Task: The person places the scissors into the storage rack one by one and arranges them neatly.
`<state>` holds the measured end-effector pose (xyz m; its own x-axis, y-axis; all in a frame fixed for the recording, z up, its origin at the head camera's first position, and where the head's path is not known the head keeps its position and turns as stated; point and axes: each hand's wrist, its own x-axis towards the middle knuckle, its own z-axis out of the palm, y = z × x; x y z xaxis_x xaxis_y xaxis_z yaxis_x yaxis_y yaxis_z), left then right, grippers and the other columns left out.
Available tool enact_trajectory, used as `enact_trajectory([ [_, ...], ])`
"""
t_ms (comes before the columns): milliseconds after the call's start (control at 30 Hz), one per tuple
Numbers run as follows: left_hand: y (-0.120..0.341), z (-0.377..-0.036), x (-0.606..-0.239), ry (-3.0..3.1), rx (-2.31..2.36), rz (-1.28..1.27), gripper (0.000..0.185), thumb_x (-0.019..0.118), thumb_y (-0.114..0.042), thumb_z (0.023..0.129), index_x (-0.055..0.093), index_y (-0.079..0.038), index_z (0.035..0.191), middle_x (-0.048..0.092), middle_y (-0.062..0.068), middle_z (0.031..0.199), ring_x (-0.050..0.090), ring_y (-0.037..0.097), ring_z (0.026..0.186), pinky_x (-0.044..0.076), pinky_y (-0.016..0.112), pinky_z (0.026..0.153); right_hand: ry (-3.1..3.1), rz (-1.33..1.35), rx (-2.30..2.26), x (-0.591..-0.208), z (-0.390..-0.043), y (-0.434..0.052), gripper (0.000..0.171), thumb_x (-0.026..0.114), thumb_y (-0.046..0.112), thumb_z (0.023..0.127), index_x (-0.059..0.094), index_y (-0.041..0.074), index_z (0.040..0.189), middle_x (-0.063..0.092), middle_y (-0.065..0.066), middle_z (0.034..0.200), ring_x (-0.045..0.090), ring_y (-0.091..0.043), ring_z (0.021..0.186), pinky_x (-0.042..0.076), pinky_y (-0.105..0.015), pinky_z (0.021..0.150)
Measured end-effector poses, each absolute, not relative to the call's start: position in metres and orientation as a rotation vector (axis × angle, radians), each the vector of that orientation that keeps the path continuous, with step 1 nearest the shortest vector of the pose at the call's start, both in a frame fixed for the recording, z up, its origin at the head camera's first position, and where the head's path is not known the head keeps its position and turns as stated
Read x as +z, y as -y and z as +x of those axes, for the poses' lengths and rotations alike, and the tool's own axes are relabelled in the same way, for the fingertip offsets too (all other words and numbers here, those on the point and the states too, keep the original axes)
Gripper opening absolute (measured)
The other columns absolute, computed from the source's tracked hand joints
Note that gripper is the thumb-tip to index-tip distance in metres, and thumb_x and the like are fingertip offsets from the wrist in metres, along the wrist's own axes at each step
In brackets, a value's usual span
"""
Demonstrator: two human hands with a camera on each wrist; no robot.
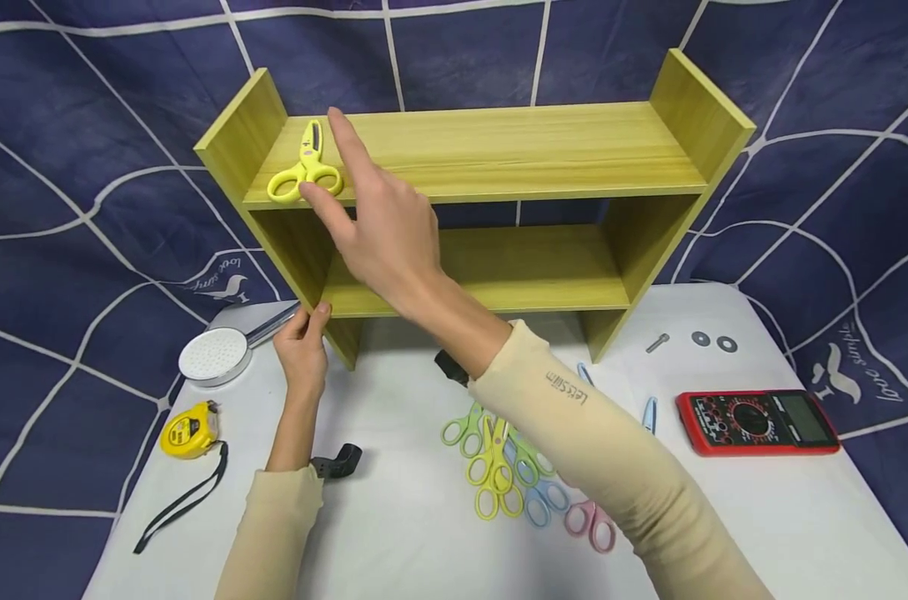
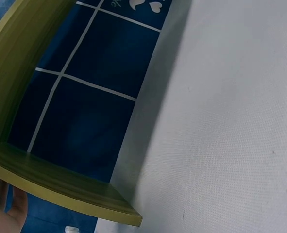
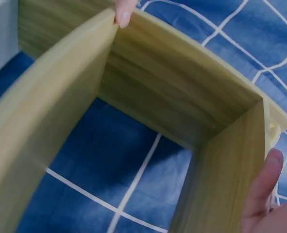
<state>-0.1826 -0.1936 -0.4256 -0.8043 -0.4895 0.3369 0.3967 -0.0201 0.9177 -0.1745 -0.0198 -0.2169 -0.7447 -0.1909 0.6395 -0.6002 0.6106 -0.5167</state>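
Note:
A pair of yellow scissors (image 1: 308, 156) lies at the left end of the top board of a wooden shelf (image 1: 499, 150), blades pointing to the back. My right hand (image 1: 393, 225) is over that end, index finger extended past the blades and thumb tip by the handles; whether it touches them I cannot tell. In the right wrist view, the thumb (image 3: 265, 182) is beside the shelf's board. My left hand (image 1: 303, 350) holds the shelf's left side panel near the lower board, thumb at the front edge; its fingers (image 2: 18, 206) show beyond the panel in the left wrist view.
Several yellow, green, blue and pink scissors (image 1: 501, 475) lie piled before the shelf, partly under my right arm. A shower head (image 1: 213, 354) and a yellow tape measure (image 1: 187, 432) are left. A red multimeter (image 1: 757, 422), a bolt (image 1: 658, 342) and two washers (image 1: 727, 344) lie right.

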Motion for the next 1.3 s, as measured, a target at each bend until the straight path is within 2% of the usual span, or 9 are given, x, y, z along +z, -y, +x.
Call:
enact_trajectory([
  [67, 0.194, -0.181, -0.425, 1.654, -1.886, 0.105, 0.017, 0.066, -0.004, 0.092, 0.075, 0.003, 0.106, 0.073, -0.003, 0.094, 0.062, 0.009, 0.085, 0.049, 0.022, 0.080, 2.145, 0.706, 1.126, -0.227, -0.169, 0.012, 0.056, 0.059, 0.033, 0.100, 0.044, 0.010, 0.149, 0.069, -0.007, 0.116, 0.057, -0.011, 0.061, 0.043, -0.025, 0.053],
  [133, 0.194, -0.181, -0.425, 1.644, -1.894, 0.116, 0.017, 0.066, -0.003, 0.092, 0.075, 0.001, 0.105, 0.073, -0.002, 0.097, 0.062, 0.010, 0.087, 0.050, 0.022, 0.081, 1.982, 0.803, 1.214, -0.242, -0.160, 0.001, 0.047, 0.061, 0.023, 0.098, 0.053, 0.003, 0.140, 0.064, -0.010, 0.129, 0.059, -0.008, 0.059, 0.045, -0.023, 0.053],
  [233, 0.193, -0.181, -0.424, 1.625, -1.902, 0.126, 0.018, 0.067, 0.000, 0.091, 0.074, 0.004, 0.106, 0.073, 0.000, 0.101, 0.063, 0.009, 0.088, 0.050, 0.021, 0.082, 1.859, 0.879, 1.339, -0.275, -0.142, -0.025, 0.036, 0.063, 0.012, 0.095, 0.061, -0.002, 0.129, 0.066, -0.014, 0.122, 0.050, -0.005, 0.047, 0.045, -0.022, 0.048],
  [367, 0.191, -0.183, -0.422, 1.629, -1.900, 0.113, 0.020, 0.067, -0.001, 0.091, 0.071, 0.008, 0.108, 0.073, 0.001, 0.103, 0.063, 0.009, 0.088, 0.050, 0.020, 0.082, 1.988, 0.768, 1.505, -0.333, -0.113, -0.067, 0.030, 0.067, 0.007, 0.092, 0.065, -0.001, 0.121, 0.066, -0.010, 0.107, 0.053, -0.006, 0.054, 0.047, -0.023, 0.048],
  [500, 0.190, -0.185, -0.421, 1.626, -1.890, 0.128, 0.016, 0.069, -0.002, 0.090, 0.076, 0.001, 0.104, 0.074, 0.001, 0.099, 0.062, 0.008, 0.084, 0.050, 0.021, 0.080, 2.397, 0.627, 1.497, -0.389, -0.081, -0.098, 0.033, 0.072, 0.015, 0.091, 0.066, 0.005, 0.122, 0.060, -0.002, 0.102, 0.048, -0.005, 0.059, 0.044, -0.022, 0.049],
  [667, 0.191, -0.185, -0.421, 1.612, -1.892, 0.135, 0.013, 0.068, -0.002, 0.089, 0.077, 0.001, 0.100, 0.073, -0.003, 0.094, 0.061, 0.007, 0.082, 0.049, 0.021, 0.078, 2.887, 0.713, 1.091, -0.436, -0.045, -0.117, 0.051, 0.076, 0.035, 0.087, 0.063, 0.010, 0.130, 0.048, 0.003, 0.094, 0.037, -0.003, 0.059, 0.036, -0.019, 0.046],
  [900, 0.192, -0.187, -0.423, 1.583, -1.921, 0.092, 0.014, 0.068, -0.001, 0.089, 0.075, 0.005, 0.100, 0.073, -0.002, 0.097, 0.061, 0.008, 0.083, 0.049, 0.021, 0.079, 3.062, 0.761, 0.732, -0.456, -0.025, -0.124, 0.066, 0.082, 0.042, 0.078, 0.060, 0.017, 0.134, 0.036, 0.006, 0.088, 0.033, -0.005, 0.058, 0.030, -0.020, 0.043],
  [1167, 0.192, -0.186, -0.425, 1.616, -1.911, 0.127, 0.015, 0.068, -0.003, 0.090, 0.075, 0.004, 0.102, 0.073, 0.001, 0.103, 0.062, 0.010, 0.088, 0.050, 0.021, 0.081, 3.104, 0.850, 0.617, -0.463, -0.028, -0.122, 0.067, 0.081, 0.037, 0.081, 0.056, 0.018, 0.139, 0.038, 0.005, 0.087, 0.034, -0.006, 0.059, 0.030, -0.021, 0.044],
  [1300, 0.193, -0.184, -0.425, 1.638, -1.897, 0.140, 0.016, 0.069, -0.004, 0.090, 0.076, 0.000, 0.104, 0.073, 0.003, 0.104, 0.062, 0.010, 0.088, 0.050, 0.021, 0.082, 3.101, 0.858, 0.611, -0.465, -0.028, -0.121, 0.058, 0.081, 0.035, 0.081, 0.059, 0.016, 0.132, 0.039, 0.006, 0.085, 0.034, -0.006, 0.058, 0.029, -0.021, 0.044],
])
